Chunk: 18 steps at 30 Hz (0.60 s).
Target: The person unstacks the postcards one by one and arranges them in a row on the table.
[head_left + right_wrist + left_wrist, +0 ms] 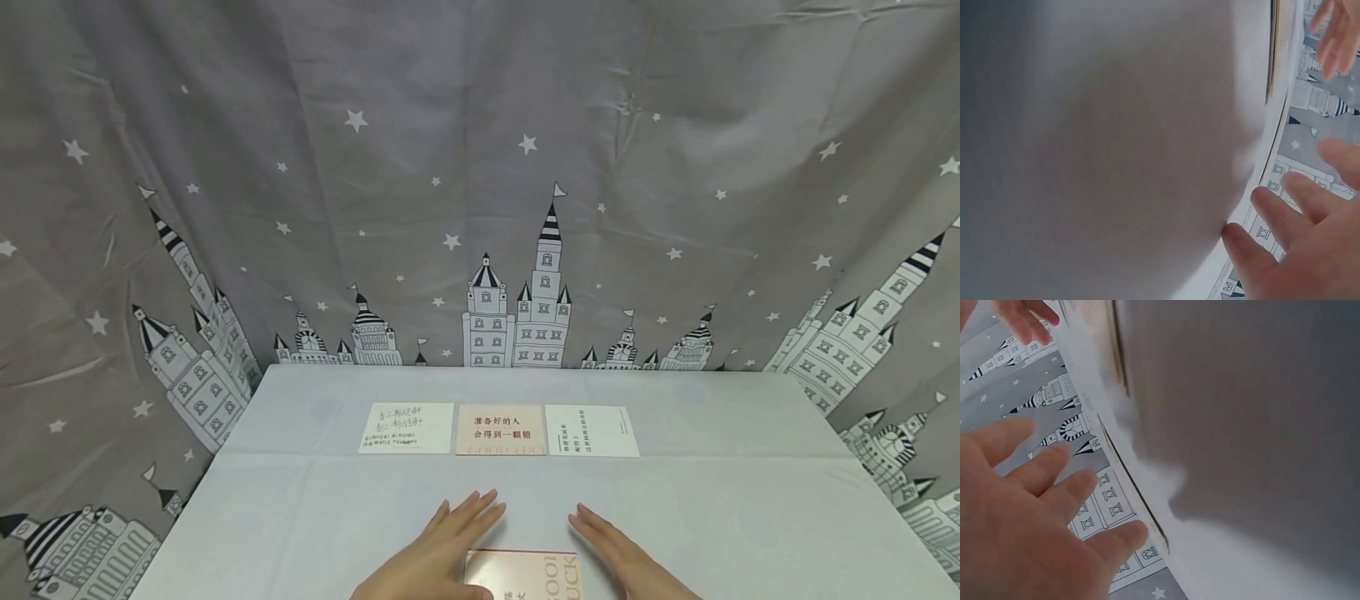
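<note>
A small stack of postcards lies at the front of the table, its top card pale pink with "GOOD LUCK" lettering; the lower part runs out of the head view. On its left is my left hand, fingers stretched forward. The thumb overlaps the stack's left edge in the head view; whether it touches cannot be told. To the stack's right, my right hand has its fingers extended and holds nothing. Layered card edges of the stack show in the right wrist view.
Three postcards lie in a row farther back: a handwritten white one, a pink one with red characters and a white printed one. They rest on a white-covered table. Behind hangs a grey curtain with castles and stars.
</note>
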Tool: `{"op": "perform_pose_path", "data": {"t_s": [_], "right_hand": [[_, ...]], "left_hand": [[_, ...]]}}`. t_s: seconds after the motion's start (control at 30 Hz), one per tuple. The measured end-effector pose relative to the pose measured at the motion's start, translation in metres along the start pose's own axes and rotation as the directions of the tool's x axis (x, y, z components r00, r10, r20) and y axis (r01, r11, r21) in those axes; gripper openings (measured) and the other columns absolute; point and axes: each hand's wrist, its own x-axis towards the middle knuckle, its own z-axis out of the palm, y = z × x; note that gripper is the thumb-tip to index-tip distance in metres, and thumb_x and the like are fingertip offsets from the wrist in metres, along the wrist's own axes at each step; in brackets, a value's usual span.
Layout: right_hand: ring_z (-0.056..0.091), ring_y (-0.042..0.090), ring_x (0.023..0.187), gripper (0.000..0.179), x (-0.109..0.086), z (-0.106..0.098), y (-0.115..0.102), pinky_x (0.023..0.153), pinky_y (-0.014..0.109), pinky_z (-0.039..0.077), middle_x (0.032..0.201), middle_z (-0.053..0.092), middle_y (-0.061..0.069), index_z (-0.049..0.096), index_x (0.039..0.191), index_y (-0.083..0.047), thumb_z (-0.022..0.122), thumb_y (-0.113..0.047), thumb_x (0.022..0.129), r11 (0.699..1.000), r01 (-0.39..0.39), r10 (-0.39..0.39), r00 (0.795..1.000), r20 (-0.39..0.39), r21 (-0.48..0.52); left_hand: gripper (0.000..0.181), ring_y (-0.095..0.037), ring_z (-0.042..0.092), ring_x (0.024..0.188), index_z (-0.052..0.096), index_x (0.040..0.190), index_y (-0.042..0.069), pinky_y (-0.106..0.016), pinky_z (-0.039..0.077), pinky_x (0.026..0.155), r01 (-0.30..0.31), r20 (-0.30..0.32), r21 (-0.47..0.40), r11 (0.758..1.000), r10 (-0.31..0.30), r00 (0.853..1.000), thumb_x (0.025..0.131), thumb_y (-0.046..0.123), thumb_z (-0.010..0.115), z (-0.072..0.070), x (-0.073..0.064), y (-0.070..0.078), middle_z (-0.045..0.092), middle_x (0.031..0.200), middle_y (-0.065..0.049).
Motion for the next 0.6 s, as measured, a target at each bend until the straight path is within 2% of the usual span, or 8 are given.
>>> {"op": "perform_pose_path", "data": {"t_s": [0.07, 0.13, 0.3, 0.47, 0.6], "right_hand": [[0.045, 0.032, 0.128, 0.093, -0.002, 0.005, -0.001, 0.088, 0.047, 0.05, 0.148, 0.038, 0.014, 0.038, 0.147, -0.011, 0.073, -0.055, 0.073, 1.0, -0.007, 0.007, 1.0, -0.017, 0.013], [0.045, 0.034, 0.127, 0.091, -0.004, 0.009, -0.004, 0.087, 0.051, 0.05, 0.147, 0.038, 0.016, 0.038, 0.147, -0.012, 0.074, -0.051, 0.073, 0.999, -0.032, 0.032, 0.999, -0.003, 0.04], [0.048, 0.041, 0.122, 0.085, -0.007, 0.019, -0.013, 0.084, 0.058, 0.049, 0.144, 0.041, 0.018, 0.041, 0.145, -0.013, 0.074, -0.046, 0.075, 0.995, -0.078, 0.078, 0.997, 0.01, 0.057], [0.049, 0.036, 0.123, 0.08, -0.012, 0.029, -0.022, 0.09, 0.052, 0.047, 0.142, 0.045, 0.013, 0.044, 0.144, -0.017, 0.072, -0.051, 0.076, 0.995, -0.093, 0.091, 0.994, -0.064, -0.036], [0.05, 0.029, 0.123, 0.082, -0.014, 0.037, -0.029, 0.093, 0.047, 0.047, 0.141, 0.048, 0.007, 0.048, 0.141, -0.018, 0.066, -0.064, 0.075, 0.981, -0.113, 0.091, 0.986, -0.141, -0.159]], "left_hand": [[0.092, -0.033, 0.027, 0.139, 0.031, 0.15, 0.011, -0.065, 0.023, 0.104, -0.004, 0.01, 0.008, 1.0, 0.004, 1.0, 0.082, 0.066, 0.058, 0.003, -0.004, -0.001, 0.03, 0.153, -0.011], [0.094, -0.033, 0.029, 0.138, 0.031, 0.15, 0.012, -0.066, 0.026, 0.102, -0.01, 0.011, 0.033, 0.999, 0.01, 1.0, 0.08, 0.07, 0.056, 0.006, -0.008, -0.002, 0.032, 0.152, -0.011], [0.09, -0.033, 0.034, 0.136, 0.03, 0.151, 0.016, -0.069, 0.031, 0.097, -0.02, 0.004, 0.087, 0.996, 0.02, 1.0, 0.082, 0.068, 0.054, 0.017, -0.018, -0.005, 0.035, 0.151, -0.01], [0.08, -0.034, 0.036, 0.135, 0.03, 0.151, 0.016, -0.071, 0.03, 0.096, -0.016, 0.018, 0.07, 0.997, 0.015, 1.0, 0.089, 0.062, 0.051, 0.022, -0.024, -0.004, 0.035, 0.151, -0.009], [0.074, -0.033, 0.035, 0.135, 0.033, 0.15, 0.019, -0.072, 0.027, 0.096, 0.012, 0.031, 0.034, 0.999, -0.013, 0.999, 0.091, 0.06, 0.049, 0.024, -0.026, 0.0, 0.034, 0.151, -0.007]]}}
